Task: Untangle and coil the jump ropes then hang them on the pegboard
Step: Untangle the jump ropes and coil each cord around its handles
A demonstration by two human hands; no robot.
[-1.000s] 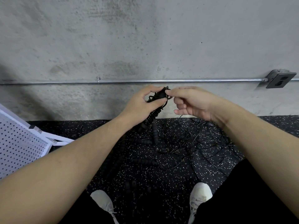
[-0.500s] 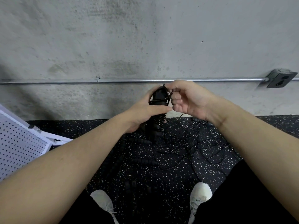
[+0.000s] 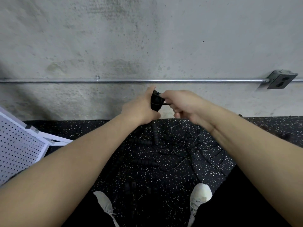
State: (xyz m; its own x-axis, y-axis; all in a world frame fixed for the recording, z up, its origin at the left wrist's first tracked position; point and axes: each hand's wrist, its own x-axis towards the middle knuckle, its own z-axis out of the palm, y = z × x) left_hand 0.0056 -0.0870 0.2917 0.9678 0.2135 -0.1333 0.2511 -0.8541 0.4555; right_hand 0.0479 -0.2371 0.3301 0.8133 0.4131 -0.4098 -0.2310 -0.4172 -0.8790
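Dropped lower in mid-frame since a half-second back: left hand (image 3: 139, 107) wrapped round the black handle bundle (image 3: 156, 100), right hand (image 3: 183, 104) pinching a cord end, fingers curled. Probably cinching one coil; tangled ropes (image 3: 185, 148) lay on the floor below, pegboard (image 3: 18, 149) at lower left.

both forearms are bare to the edge of view, with no sleeves, watch or rings showing on the left hand (image 3: 141, 108) or right hand (image 3: 185, 104). black legwear (image 3: 242, 202) covers the legs, and pale grey-white lace-up fabric sneakers (image 3: 200, 194) are on both feet.
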